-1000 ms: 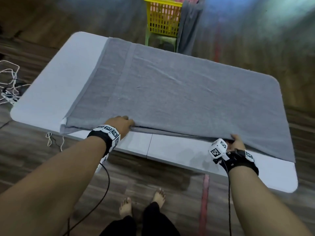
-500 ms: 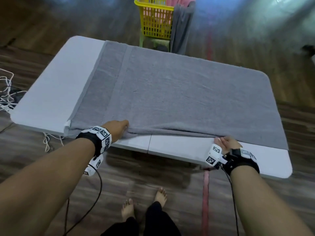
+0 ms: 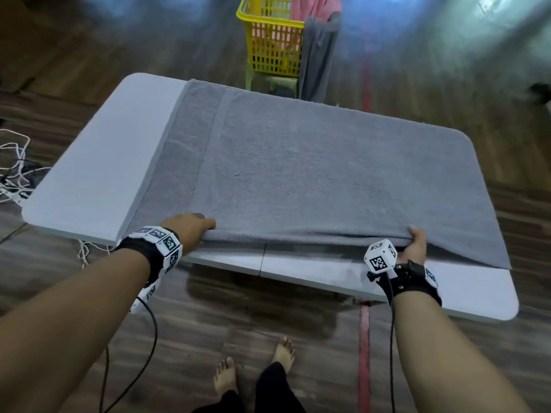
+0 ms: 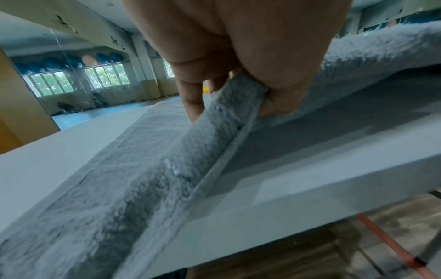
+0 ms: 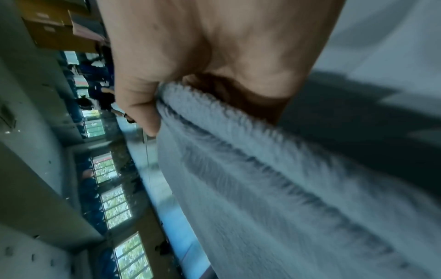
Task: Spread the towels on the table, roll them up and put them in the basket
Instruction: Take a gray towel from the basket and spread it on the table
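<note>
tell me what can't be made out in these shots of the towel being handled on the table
- Yellow basket, head view: top cut off by the frame edge; contents unclear behind its lattice and the pink cloth.
- Right hand, head view: fingers hidden under the grey towel and behind the wrist marker cube.
- Left hand, left wrist view: fingertips tucked behind the towel's edge.
- Table, head view: legs hidden beneath the tabletop.

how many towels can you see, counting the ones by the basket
3. A grey towel spread on the table, a second grey one draped over the yellow basket's rim, a pink one in the basket. More may be hidden inside.
</note>
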